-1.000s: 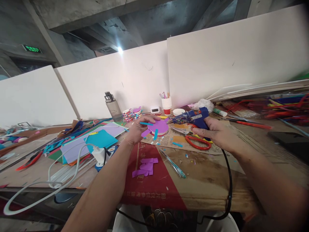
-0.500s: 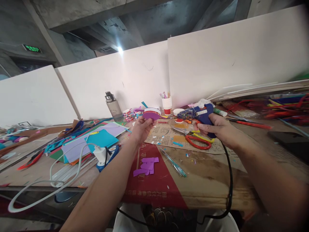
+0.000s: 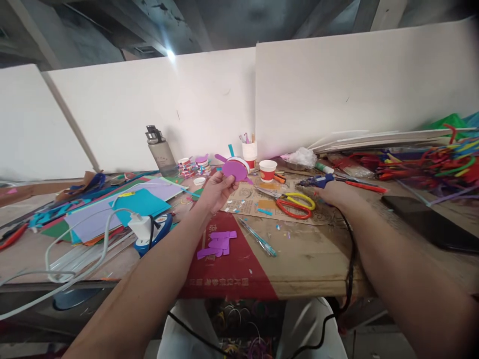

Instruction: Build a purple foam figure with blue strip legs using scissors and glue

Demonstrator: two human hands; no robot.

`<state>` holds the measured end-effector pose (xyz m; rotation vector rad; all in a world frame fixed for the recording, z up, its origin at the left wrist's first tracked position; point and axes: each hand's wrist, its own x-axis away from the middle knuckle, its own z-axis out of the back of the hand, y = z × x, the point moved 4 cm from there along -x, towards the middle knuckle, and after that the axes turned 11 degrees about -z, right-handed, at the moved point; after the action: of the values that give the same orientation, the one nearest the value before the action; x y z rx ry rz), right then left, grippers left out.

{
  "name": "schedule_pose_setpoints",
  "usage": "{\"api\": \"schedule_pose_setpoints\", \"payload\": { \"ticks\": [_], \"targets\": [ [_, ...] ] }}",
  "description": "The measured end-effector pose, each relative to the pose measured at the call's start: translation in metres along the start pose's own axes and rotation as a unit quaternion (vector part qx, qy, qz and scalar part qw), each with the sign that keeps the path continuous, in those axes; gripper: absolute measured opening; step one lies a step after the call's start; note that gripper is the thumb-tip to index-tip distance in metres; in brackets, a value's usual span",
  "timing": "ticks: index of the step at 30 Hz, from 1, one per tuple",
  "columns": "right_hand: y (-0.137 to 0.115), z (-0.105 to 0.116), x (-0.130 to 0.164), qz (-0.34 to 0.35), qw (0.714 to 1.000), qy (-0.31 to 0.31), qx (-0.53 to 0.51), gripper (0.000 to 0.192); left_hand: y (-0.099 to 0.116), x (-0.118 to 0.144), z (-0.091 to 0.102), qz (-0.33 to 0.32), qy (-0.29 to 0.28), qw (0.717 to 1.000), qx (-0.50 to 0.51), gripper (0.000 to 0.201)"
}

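Observation:
My left hand (image 3: pixel 216 191) holds up a small round paper-cup craft (image 3: pixel 235 167) with a purple disc on its face and purple and blue strips sticking out. My right hand (image 3: pixel 334 195) rests on the table, gripping a blue glue gun (image 3: pixel 317 181) that lies low with its nozzle pointing left. Its black cord (image 3: pixel 350 259) runs back over the table's front edge. Red and yellow scissors (image 3: pixel 294 205) lie on a newspaper sheet (image 3: pixel 254 202) between my hands. Purple paper strips (image 3: pixel 217 244) and a teal pen (image 3: pixel 258 239) lie nearer to me.
Coloured paper sheets (image 3: pixel 130 207) pile at the left beside a white charger and cable (image 3: pixel 140 227). A water bottle (image 3: pixel 160 151), pen cup (image 3: pixel 249 151) and red paper cup (image 3: pixel 267 170) stand at the back. Pipe cleaners (image 3: pixel 430 162) heap at right, near a black phone (image 3: pixel 430 224).
My right hand lowered the glue gun from the air onto the table, further right. My left hand keeps the craft raised and has tilted its purple face toward me. The view dipped.

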<state>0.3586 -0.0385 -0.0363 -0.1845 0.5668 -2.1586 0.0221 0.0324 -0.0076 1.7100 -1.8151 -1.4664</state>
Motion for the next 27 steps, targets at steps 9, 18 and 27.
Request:
{"api": "schedule_pose_setpoints", "payload": {
  "ticks": [9, 18, 27],
  "targets": [
    [-0.044, 0.011, 0.043, 0.12, 0.988, 0.09, -0.046, 0.024, 0.003, 0.0, -0.003, -0.007, -0.02, 0.999, 0.024, 0.037],
    [-0.115, -0.043, 0.111, 0.294, 0.941, -0.165, -0.018, 0.019, -0.006, -0.001, 0.009, 0.019, 0.032, 0.999, 0.013, 0.037],
    [-0.127, -0.048, 0.114, 0.322, 0.932, -0.109, 0.126, 0.02, -0.009, -0.001, 0.008, 0.036, 0.039, 0.999, 0.013, 0.038]
  ]
}}
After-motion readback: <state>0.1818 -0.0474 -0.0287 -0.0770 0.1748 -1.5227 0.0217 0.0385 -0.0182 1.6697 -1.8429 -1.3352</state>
